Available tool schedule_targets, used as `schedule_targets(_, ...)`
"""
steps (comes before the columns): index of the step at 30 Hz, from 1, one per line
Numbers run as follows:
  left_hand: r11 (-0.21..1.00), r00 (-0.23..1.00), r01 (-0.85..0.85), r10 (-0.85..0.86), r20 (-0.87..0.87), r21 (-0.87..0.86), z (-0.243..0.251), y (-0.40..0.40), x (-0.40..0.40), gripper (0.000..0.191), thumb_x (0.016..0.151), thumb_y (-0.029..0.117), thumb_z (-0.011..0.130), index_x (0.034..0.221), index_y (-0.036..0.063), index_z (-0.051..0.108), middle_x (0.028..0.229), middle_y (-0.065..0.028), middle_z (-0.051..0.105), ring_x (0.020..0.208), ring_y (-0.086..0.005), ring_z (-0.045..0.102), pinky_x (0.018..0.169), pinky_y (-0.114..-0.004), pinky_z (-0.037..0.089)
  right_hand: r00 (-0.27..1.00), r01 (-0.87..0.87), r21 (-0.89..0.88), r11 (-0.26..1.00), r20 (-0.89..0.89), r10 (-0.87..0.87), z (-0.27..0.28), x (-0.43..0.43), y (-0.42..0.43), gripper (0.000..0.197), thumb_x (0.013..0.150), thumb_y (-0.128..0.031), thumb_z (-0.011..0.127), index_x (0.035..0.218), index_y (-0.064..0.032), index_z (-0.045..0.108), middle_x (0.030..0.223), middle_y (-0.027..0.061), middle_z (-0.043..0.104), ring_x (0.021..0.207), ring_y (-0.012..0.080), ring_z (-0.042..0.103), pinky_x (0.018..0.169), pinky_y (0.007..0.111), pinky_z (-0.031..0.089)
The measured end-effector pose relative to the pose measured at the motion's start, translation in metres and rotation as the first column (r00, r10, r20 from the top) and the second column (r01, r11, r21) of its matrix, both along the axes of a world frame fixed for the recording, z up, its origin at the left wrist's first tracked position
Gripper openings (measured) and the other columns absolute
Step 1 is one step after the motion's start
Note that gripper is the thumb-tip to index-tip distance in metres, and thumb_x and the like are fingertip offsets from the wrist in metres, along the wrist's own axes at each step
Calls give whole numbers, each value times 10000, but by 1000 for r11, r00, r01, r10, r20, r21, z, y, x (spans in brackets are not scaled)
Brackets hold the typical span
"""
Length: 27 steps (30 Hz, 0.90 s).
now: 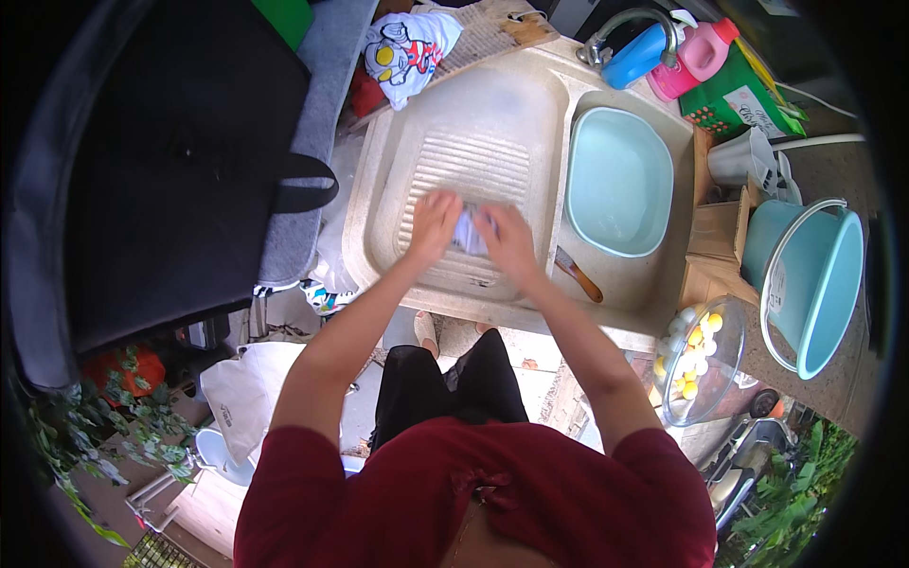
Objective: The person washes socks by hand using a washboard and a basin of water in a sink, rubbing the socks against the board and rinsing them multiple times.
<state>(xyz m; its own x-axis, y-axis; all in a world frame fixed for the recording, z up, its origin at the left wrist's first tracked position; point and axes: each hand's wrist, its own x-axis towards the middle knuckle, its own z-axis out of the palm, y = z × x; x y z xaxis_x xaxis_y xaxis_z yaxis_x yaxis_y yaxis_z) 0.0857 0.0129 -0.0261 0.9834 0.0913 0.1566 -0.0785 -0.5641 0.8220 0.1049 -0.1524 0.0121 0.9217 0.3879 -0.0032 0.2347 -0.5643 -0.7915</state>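
My left hand [437, 220] and my right hand [508, 238] grip a small bunched piece of pale lilac cloth [469, 233] between them. Both hands are motion-blurred, so the finger positions are not sharp. They are over the ribbed washboard [472, 160] moulded into the left section of a beige stone laundry sink [398, 153]. To the right, in the deeper compartment, sits a light blue plastic basin [619, 181]. A tool with an orange-brown handle [584, 282], its kind unclear, lies beside the basin.
A printed white cloth [412, 53] hangs by a wooden board [490, 32] at the back left. Behind the basin are a faucet [632, 18] and pink bottle [692, 60]. At right stand a blue bucket [802, 277] and a clear bowl of balls [699, 362]. A black bag [177, 163] fills the left.
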Motion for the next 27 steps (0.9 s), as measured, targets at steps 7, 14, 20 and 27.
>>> schedule_targets(7, 898, 990, -114, 67, 124, 425, -4, -33, 59, 198, 874, 228, 477, 858, 48, 559, 952, -150, 559, 956, -322, 499, 861, -435, 368, 924, 196, -308, 931, 376, -71, -38, 61, 16, 224, 792, -220, 522, 960, -73, 537, 1010, 161, 520, 1000, 342, 473, 891, 553, 324)
schedule_targets(14, 976, 997, -41, 53, -49, 213, 5, -26, 34, 183, 853, 183, 509, 888, 21, 586, 1004, -149, 571, 1008, -338, 496, 862, -424, 377, 1000, -12, -217, 976, -17, 8, -26, 40, -6, 293, 857, -285, 454, 1059, -100, 557, 978, 157, 595, 1005, 410, 483, 791, 618, 359)
schedule_targets(20, 944, 999, -34, 19, 48, 327, -1, -28, -10, 277, 903, 240, 419, 873, 36, 605, 925, -145, 590, 941, -307, 526, 884, -415, 369, 968, 16, -251, 968, 246, 48, -29, -15, -7, 276, 744, -174, 564, 986, -57, 502, 1102, 167, 493, 1033, 328, 461, 895, 550, 284)
schedule_targets(27, 764, 938, -342, 240, 250, 547, -9, -41, 91, 296, 892, 306, 485, 901, 36, 607, 1057, -160, 561, 1036, -324, 486, 937, -424, 338, 966, 114, -436, 893, 260, 3, -66, 89, 15, 361, 838, -278, 548, 1147, -92, 524, 1323, 182, 428, 1235, 441, 335, 959, 685, 191)
